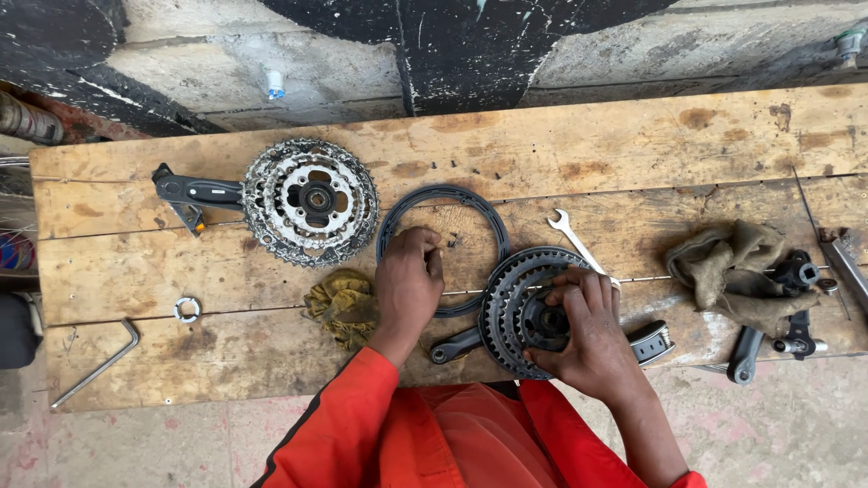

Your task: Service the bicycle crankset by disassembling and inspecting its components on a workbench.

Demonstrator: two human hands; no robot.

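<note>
— Rough wooden planks make up the bench [579,145], set against a cracked wall painted black and grey. What are the hands on?

— They are apart. The right hand [589,336] is clamped over the hub of a black chainring set [517,298], fingers curled down on its centre, the crank arm [457,345] sticking out from under the rings toward the left hand's wrist. The left hand [409,282] is closed in a loose fist, fingertips pinched together (on something too small to make out), resting inside a thin black ring guard [452,194] that lies flat on the planks.

— So the ring guard and chainring set touch?

— They overlap or meet between the two hands; I cannot tell which lies on top.

— What else is close by?

— Just beyond the right hand's fingers lies a silver open-ended spanner [573,237]. Beside the left wrist, on the outer side, sits a crumpled yellowish rag [342,305]. Beyond and outward of the left hand rests a second, dirtier silver crankset [309,201] with its black arm pointing away from both hands.

— And farther off?

— Well outside the left hand, a small metal lockring [187,309] and a bent hex key [95,366]. Well outside the right hand, a brownish cloth [728,262] with dark pedal and crank parts [791,312] against it.
</note>
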